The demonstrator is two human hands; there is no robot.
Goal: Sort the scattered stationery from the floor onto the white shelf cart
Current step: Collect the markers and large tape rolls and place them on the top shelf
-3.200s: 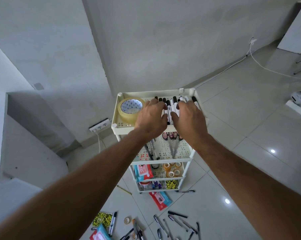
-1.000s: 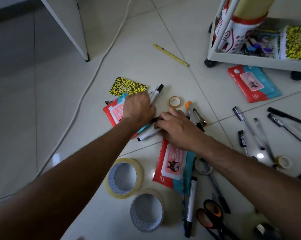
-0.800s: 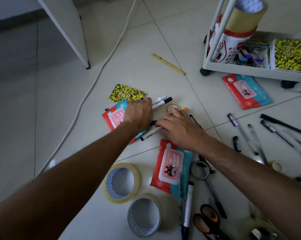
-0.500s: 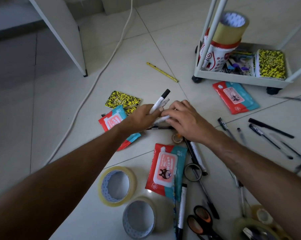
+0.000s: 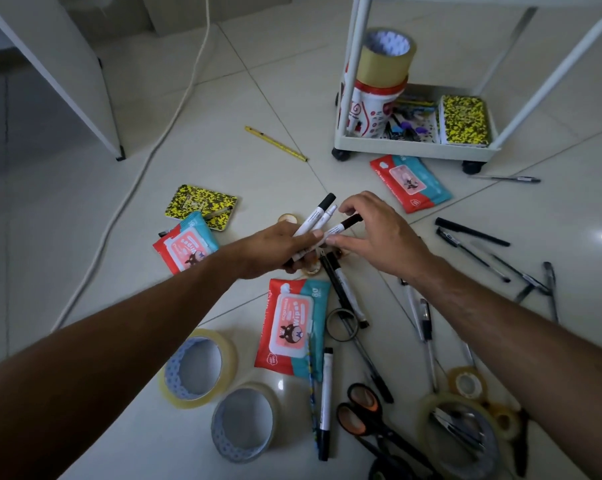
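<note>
Left hand raised above the floor, fingers curled round a fan of white-barrelled markers: one with a black cap pointing up and away, one with a white cap just beside it, one with a dark cap angled toward the right. Right hand close alongside, thumb and fingertips pinching that dark-capped marker near its barrel.

White shelf cart at upper right on black castors, bottom tray holding a red-and-white cup topped by a roll of brown tape, loose pens and clips, and a yellow-and-black speckled notebook against the right wall of the tray.

Scattered on the tiles:
- wipes pack, red and teal, just in front of the cart
- second wipes pack left of the hands, partly over another speckled notebook
- third wipes pack below the hands
- yellow pencil lying diagonally, well apart from the rest
- two wide clear tape rolls near the left forearm
- black-and-white marker beside the third pack
- orange-handled scissors at the bottom
- black pens spread out to the right
- small tape rolls at lower right
- white cable running across the floor at left
</note>
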